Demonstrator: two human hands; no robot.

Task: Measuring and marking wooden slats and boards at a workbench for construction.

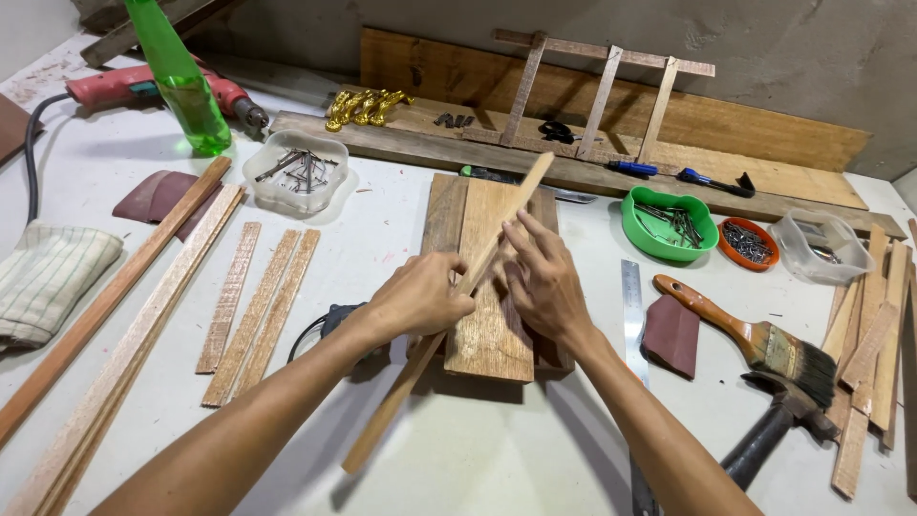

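Note:
A long thin wooden strip (401, 387) runs diagonally from near the table's front up to the back, lying across a stack of short wooden boards (492, 334) at the middle of the white table (497, 459). My left hand (420, 294) is closed around the strip about halfway along it. My right hand (543, 282) rests beside it with fingers spread, pressing on the strip and the top board.
Several wooden slats (253, 311) and long battens (105, 315) lie at left. Bowls of nails (296, 170), a green bowl (669, 225), a steel ruler (632, 306), paintbrush (755, 339), hammer (774, 430), sandpaper (671, 334), green spray bottle (181, 81), red drill (143, 88) and folded cloth (48, 282) surround them.

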